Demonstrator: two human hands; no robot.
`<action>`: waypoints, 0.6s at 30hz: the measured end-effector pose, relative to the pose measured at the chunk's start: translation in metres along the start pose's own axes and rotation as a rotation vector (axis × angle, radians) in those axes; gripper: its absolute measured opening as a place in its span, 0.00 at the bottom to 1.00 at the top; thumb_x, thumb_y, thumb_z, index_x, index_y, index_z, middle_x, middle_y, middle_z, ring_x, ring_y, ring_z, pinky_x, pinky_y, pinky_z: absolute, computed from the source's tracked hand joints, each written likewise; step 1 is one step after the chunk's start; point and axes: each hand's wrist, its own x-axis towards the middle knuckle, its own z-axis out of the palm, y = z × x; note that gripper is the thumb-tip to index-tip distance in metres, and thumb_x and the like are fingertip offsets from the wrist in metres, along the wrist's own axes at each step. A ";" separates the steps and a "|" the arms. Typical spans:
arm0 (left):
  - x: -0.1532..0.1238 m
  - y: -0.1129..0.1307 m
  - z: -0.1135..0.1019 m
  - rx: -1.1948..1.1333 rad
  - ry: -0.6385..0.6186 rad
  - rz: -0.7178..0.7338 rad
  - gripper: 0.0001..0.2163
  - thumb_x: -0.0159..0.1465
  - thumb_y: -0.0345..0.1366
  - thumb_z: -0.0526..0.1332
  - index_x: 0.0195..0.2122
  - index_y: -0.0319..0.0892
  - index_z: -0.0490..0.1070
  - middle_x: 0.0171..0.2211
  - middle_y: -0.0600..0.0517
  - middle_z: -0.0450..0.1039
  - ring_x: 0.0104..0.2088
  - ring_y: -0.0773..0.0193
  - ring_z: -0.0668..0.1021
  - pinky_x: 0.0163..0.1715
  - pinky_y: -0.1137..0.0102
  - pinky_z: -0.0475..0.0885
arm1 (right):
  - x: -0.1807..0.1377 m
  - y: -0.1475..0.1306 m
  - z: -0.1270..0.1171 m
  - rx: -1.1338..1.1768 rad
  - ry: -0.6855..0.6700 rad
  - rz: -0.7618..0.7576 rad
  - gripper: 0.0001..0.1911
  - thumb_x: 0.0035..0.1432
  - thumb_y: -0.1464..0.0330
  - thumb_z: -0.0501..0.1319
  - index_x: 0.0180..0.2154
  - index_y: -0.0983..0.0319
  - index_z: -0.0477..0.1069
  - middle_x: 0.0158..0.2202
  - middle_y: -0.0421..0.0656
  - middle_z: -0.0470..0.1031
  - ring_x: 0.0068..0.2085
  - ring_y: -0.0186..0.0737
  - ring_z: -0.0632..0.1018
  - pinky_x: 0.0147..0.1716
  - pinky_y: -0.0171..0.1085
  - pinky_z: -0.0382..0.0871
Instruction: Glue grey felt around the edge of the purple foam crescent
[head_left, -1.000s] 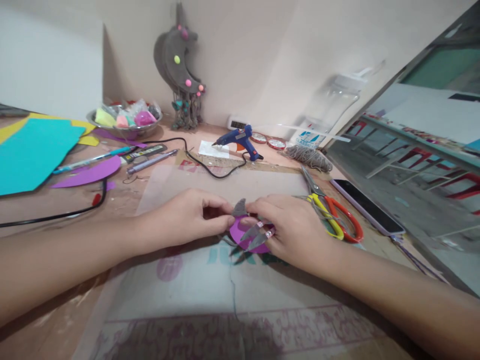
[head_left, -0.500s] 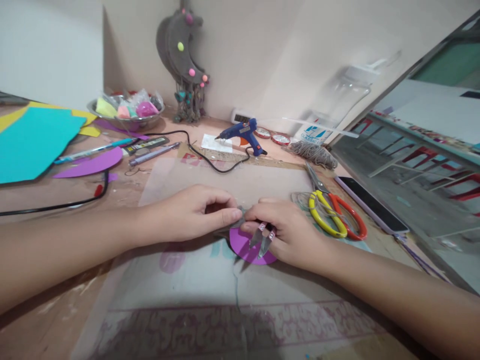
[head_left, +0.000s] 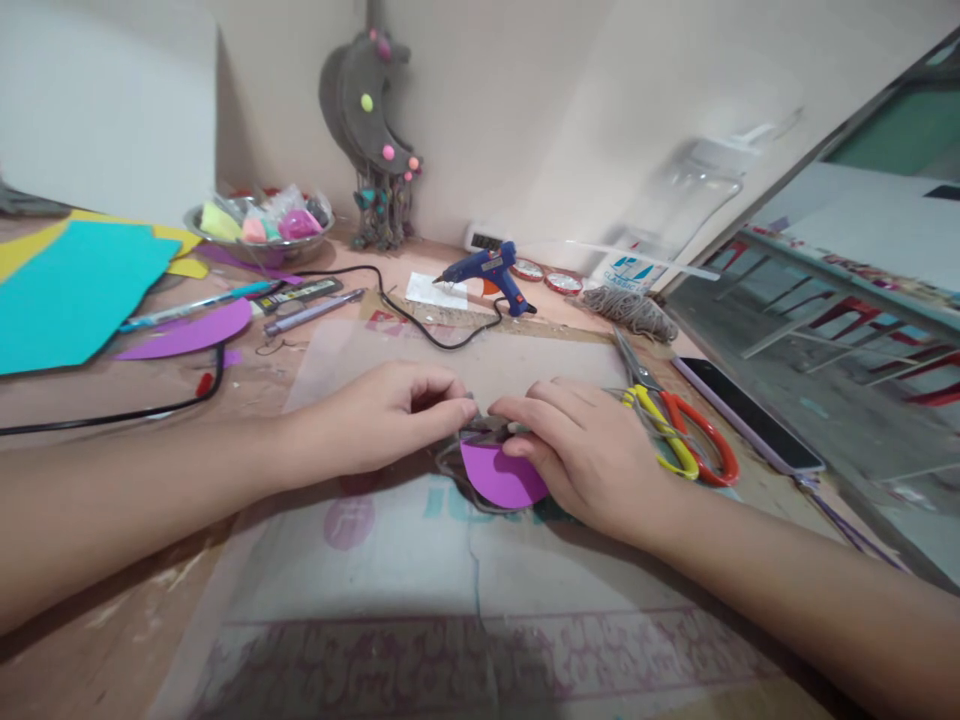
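Left of the purple, rounded paper piece (head_left: pixel 502 480), the left hand (head_left: pixel 397 415) pinches its fingers closed; what the right hand (head_left: pixel 592 450) grips is unclear; tugging could tangle the looped grey yarn (head_left: pixel 459 480).

The person's bare forearms (head_left: pixel 187 490) are slim and smooth, tapering to bare hands (head_left: pixel 390 415) with slender fingers (head_left: pixel 450 415).

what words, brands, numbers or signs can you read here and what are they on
"CLASSIC", under a sail-like sign: the bottle; anything after it is unclear.
Mat: teal letters partly hidden, red print and round purple sign blurred; not readable.
Digital display: digits too small.
Glue gun, black pack, red spools: any print too small or blurred.
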 end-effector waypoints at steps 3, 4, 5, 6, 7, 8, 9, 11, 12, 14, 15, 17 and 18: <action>-0.001 0.002 0.000 -0.005 0.003 -0.005 0.14 0.63 0.39 0.52 0.23 0.40 0.64 0.19 0.58 0.63 0.20 0.72 0.66 0.21 0.75 0.59 | 0.000 0.003 0.001 -0.010 0.021 -0.013 0.17 0.66 0.63 0.47 0.40 0.64 0.71 0.28 0.44 0.71 0.29 0.38 0.68 0.29 0.36 0.58; -0.001 0.003 0.000 -0.008 0.006 -0.005 0.14 0.63 0.39 0.52 0.23 0.40 0.64 0.18 0.59 0.62 0.20 0.72 0.66 0.21 0.75 0.58 | 0.000 0.004 0.000 -0.013 0.027 -0.018 0.17 0.66 0.63 0.47 0.40 0.64 0.71 0.28 0.43 0.71 0.29 0.38 0.68 0.29 0.36 0.58; -0.001 0.003 0.000 -0.011 0.011 -0.007 0.14 0.63 0.39 0.52 0.23 0.40 0.64 0.18 0.59 0.62 0.20 0.72 0.66 0.21 0.75 0.58 | 0.000 0.004 0.000 -0.018 0.033 -0.021 0.17 0.66 0.63 0.47 0.40 0.64 0.72 0.28 0.43 0.71 0.29 0.37 0.67 0.28 0.36 0.58; -0.001 0.003 0.000 -0.009 0.015 -0.009 0.13 0.63 0.39 0.52 0.23 0.40 0.64 0.18 0.59 0.62 0.19 0.72 0.65 0.21 0.76 0.58 | 0.000 0.004 0.000 -0.022 0.038 -0.022 0.18 0.66 0.63 0.47 0.40 0.64 0.72 0.28 0.43 0.71 0.28 0.37 0.67 0.28 0.36 0.58; -0.001 0.003 0.000 -0.007 0.016 -0.008 0.13 0.63 0.39 0.52 0.23 0.40 0.64 0.18 0.59 0.62 0.20 0.72 0.65 0.21 0.76 0.58 | 0.000 0.004 0.000 -0.025 0.040 -0.021 0.18 0.66 0.62 0.47 0.39 0.64 0.72 0.27 0.43 0.71 0.28 0.37 0.67 0.28 0.36 0.57; -0.001 0.003 0.000 -0.005 0.015 -0.004 0.13 0.63 0.39 0.52 0.23 0.40 0.64 0.18 0.59 0.62 0.20 0.72 0.66 0.21 0.76 0.58 | 0.000 0.004 -0.001 -0.027 0.040 -0.020 0.18 0.66 0.62 0.47 0.39 0.64 0.72 0.27 0.43 0.71 0.28 0.37 0.67 0.28 0.36 0.57; -0.001 0.002 0.000 -0.003 0.014 0.001 0.13 0.63 0.39 0.52 0.23 0.40 0.64 0.18 0.58 0.63 0.20 0.72 0.66 0.21 0.75 0.59 | 0.000 0.004 0.000 -0.031 0.042 -0.019 0.18 0.66 0.62 0.47 0.39 0.64 0.72 0.27 0.43 0.70 0.28 0.37 0.67 0.28 0.36 0.57; -0.001 0.001 0.000 -0.001 0.009 0.010 0.14 0.63 0.40 0.52 0.24 0.40 0.65 0.19 0.58 0.64 0.21 0.72 0.67 0.22 0.75 0.59 | 0.000 0.004 0.000 -0.037 0.046 -0.024 0.18 0.66 0.62 0.47 0.39 0.65 0.72 0.27 0.43 0.70 0.28 0.37 0.66 0.28 0.36 0.57; -0.001 0.001 0.000 -0.002 0.008 0.013 0.14 0.63 0.40 0.52 0.24 0.40 0.65 0.19 0.58 0.65 0.21 0.71 0.68 0.22 0.75 0.59 | 0.000 0.004 0.000 -0.039 0.045 -0.027 0.18 0.66 0.62 0.48 0.39 0.65 0.72 0.27 0.43 0.70 0.28 0.37 0.66 0.28 0.36 0.57; -0.001 0.000 0.000 0.000 0.006 0.012 0.14 0.64 0.40 0.51 0.24 0.40 0.65 0.20 0.58 0.66 0.22 0.71 0.68 0.22 0.75 0.60 | 0.000 0.003 0.000 -0.046 0.042 -0.038 0.17 0.65 0.63 0.49 0.39 0.65 0.72 0.27 0.43 0.71 0.28 0.38 0.66 0.28 0.36 0.57; -0.001 0.000 0.000 -0.001 0.007 0.012 0.14 0.64 0.40 0.51 0.24 0.40 0.65 0.20 0.58 0.66 0.22 0.71 0.68 0.22 0.75 0.60 | 0.000 0.003 0.000 -0.049 0.042 -0.041 0.17 0.65 0.63 0.49 0.39 0.65 0.72 0.27 0.43 0.71 0.28 0.38 0.66 0.28 0.36 0.57; -0.001 0.000 0.000 0.000 0.007 0.009 0.14 0.64 0.40 0.51 0.24 0.40 0.65 0.20 0.58 0.66 0.21 0.71 0.68 0.22 0.75 0.60 | 0.001 0.003 -0.001 -0.057 0.043 -0.040 0.16 0.65 0.63 0.49 0.39 0.65 0.72 0.27 0.43 0.71 0.28 0.38 0.66 0.28 0.36 0.57; -0.001 0.001 0.000 0.001 0.008 0.010 0.14 0.64 0.40 0.51 0.24 0.40 0.65 0.20 0.58 0.65 0.21 0.71 0.68 0.22 0.75 0.60 | 0.001 0.003 -0.001 -0.059 0.042 -0.039 0.16 0.65 0.63 0.49 0.39 0.65 0.72 0.27 0.43 0.71 0.28 0.38 0.67 0.28 0.36 0.57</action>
